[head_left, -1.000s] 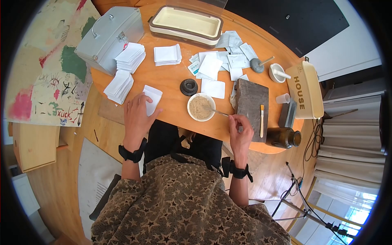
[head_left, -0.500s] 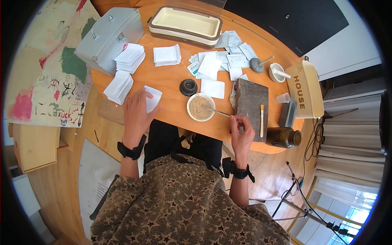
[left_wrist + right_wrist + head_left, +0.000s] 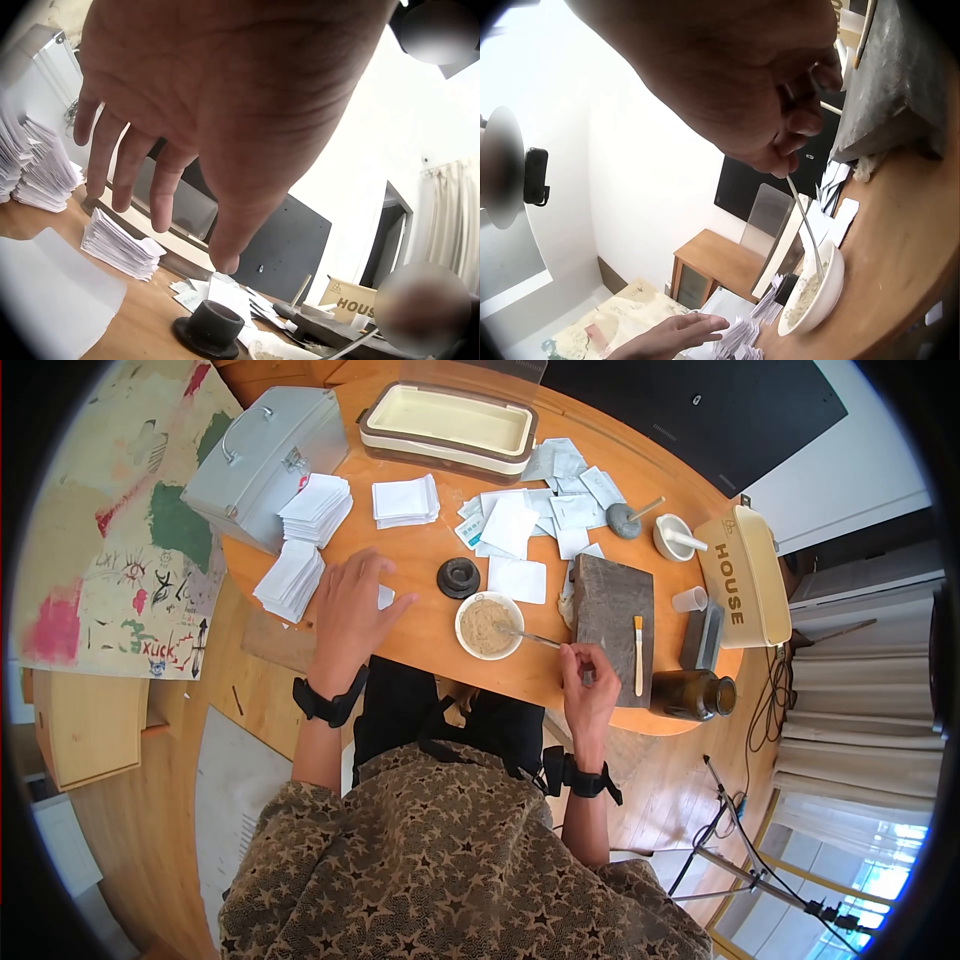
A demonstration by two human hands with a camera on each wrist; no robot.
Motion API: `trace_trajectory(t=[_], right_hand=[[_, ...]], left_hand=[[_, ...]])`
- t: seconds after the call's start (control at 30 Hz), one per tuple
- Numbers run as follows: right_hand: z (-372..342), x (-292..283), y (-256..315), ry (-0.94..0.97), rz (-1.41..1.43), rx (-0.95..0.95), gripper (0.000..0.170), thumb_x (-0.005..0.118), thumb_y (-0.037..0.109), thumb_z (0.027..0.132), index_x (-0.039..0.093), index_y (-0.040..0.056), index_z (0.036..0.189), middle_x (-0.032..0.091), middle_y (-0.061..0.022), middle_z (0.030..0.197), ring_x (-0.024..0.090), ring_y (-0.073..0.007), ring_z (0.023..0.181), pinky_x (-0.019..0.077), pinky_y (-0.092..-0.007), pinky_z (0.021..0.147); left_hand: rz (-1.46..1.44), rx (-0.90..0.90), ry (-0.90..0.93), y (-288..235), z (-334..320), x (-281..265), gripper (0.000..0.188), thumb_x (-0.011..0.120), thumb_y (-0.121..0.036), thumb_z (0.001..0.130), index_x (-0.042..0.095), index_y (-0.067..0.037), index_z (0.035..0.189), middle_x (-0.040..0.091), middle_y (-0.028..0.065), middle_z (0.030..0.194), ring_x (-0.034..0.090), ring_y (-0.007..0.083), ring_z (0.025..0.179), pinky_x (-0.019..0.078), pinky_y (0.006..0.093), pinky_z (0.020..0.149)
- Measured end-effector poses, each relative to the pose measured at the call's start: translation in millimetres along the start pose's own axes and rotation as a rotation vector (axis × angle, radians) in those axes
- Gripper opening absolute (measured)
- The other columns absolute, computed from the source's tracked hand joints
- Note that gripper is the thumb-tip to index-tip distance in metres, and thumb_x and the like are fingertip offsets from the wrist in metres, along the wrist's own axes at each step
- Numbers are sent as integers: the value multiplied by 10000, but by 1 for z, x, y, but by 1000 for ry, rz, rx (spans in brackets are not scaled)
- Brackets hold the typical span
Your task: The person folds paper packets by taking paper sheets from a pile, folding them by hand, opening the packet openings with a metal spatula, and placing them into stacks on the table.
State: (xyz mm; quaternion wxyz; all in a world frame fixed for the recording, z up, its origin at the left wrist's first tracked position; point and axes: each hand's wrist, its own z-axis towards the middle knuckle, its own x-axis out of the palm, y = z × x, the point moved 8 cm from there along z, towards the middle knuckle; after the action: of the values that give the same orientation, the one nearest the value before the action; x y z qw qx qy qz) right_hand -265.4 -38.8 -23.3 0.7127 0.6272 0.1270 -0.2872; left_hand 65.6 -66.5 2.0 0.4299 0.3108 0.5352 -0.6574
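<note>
My left hand hovers over the table edge with fingers extended, holding nothing. Beneath it lies a white paper envelope, mostly hidden by the hand in the head view. My right hand pinches the handle of a thin metal utensil between thumb and fingers. The utensil's far end is buried in beige powder inside a small white bowl. Just behind the bowl stands a round black holder with a hollow centre.
White envelope stacks stand near a silver case. Printed sachets lie scattered behind the bowl. A dark slab carries a brush. Around it are a brown jar, a mortar and a cream box.
My left hand has come off the envelope, moving up and forward, and its fingers have spread over it. The right hand keeps its pinch on the utensil with hardly any movement.
</note>
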Motion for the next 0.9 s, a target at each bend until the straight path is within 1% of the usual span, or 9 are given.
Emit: trace_trajectory(t=[0.13,0.2,0.33,0.43,0.5,0.6,0.73,0.83,0.9], right_hand=[[1,-1,1,-4,-8,8,135,727,110,945,683,-13,912,570,-77,694,486,-138,620,432,-297,592],[0,1,-2,-3,2,2,134,726,109,945,683,-13,912,574,-78,695,489,-138,619,432,-298,591],[0,2,0,5,-7,0,129,724,104,944,682,-13,913,581,-81,693,497,-137,619,434,-299,591],[0,1,-2,2,18,18,126,725,101,943,681,-15,916,585,-82,696,499,-136,619,436,-298,592],[0,0,-2,0,12,11,129,725,102,942,680,-16,915,589,-82,699,501,-135,620,437,-298,593],[0,1,-1,2,3,-3,133,726,104,942,680,-18,915,595,-82,704,503,-135,621,438,-297,594],[-2,1,3,-8,5,-12,134,723,103,944,677,-19,910,592,-81,702,503,-138,621,439,-298,596],[-1,-1,3,-9,20,-1,135,722,102,944,674,-18,906,583,-80,699,494,-138,621,436,-299,596],[0,-2,3,-6,13,1,136,721,102,945,672,-18,903,579,-80,698,490,-137,622,434,-299,596]], left_hand=[[8,-17,24,2,12,0,463,823,-291,823,602,-68,1163,648,133,1217,566,353,1161,396,452,1035],[34,59,-24,-2,18,-2,455,820,-285,826,599,-66,1158,652,119,1171,571,348,1127,402,452,1014],[30,88,-42,0,28,1,440,818,-273,826,598,-63,1145,648,122,1170,574,351,1119,401,447,1013],[28,147,-122,-1,34,-2,420,818,-265,823,596,-67,1119,646,118,1155,582,345,1106,404,443,1006],[41,84,-17,4,43,4,393,806,-265,832,592,-78,1105,644,118,1151,585,332,1106,396,444,1014],[48,134,-47,7,51,7,362,783,-265,852,588,-86,1098,644,117,1150,588,325,1099,386,451,1023],[41,134,-28,10,59,9,369,771,-266,857,589,-81,1119,645,118,1148,591,320,1103,377,454,1034],[100,117,-15,18,69,16,398,775,-266,849,596,-74,1148,652,123,1170,593,317,1133,378,449,1046],[165,95,33,23,80,21,439,786,-260,831,601,-58,1174,652,133,1224,589,313,1182,390,458,1055]])
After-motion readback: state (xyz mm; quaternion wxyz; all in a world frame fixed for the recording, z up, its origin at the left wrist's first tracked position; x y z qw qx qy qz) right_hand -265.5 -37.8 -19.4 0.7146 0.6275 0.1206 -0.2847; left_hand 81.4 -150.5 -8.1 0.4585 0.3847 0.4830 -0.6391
